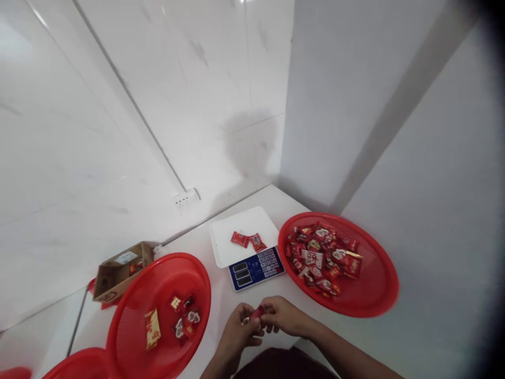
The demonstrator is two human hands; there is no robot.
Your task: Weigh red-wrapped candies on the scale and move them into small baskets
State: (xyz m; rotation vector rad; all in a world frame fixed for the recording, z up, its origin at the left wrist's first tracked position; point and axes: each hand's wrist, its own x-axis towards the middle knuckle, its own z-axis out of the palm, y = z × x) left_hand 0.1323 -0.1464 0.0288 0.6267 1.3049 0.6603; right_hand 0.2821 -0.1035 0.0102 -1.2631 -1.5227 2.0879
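Both of my hands meet in front of the digital scale (258, 269), over the near edge of the table. Between them is a small red wrapped candy (257, 312), partly covered by fingers. My left hand (241, 327) has its fingers curled round it from the left. From the right, my right hand (281, 316) pinches the candy's other end. Two red candy packets, one plain red (240, 239) and one patterned (258, 242), lie on the scale's white pan (224, 245). The scale's displays look dark.
At right stands a red basket (381, 284) heaped with red candy packets (315, 258). Another red basket (136, 284) at left holds several packets, one gold (152, 329). Behind it is a cardboard box (112, 292). A power strip (186, 198) is on the wall.
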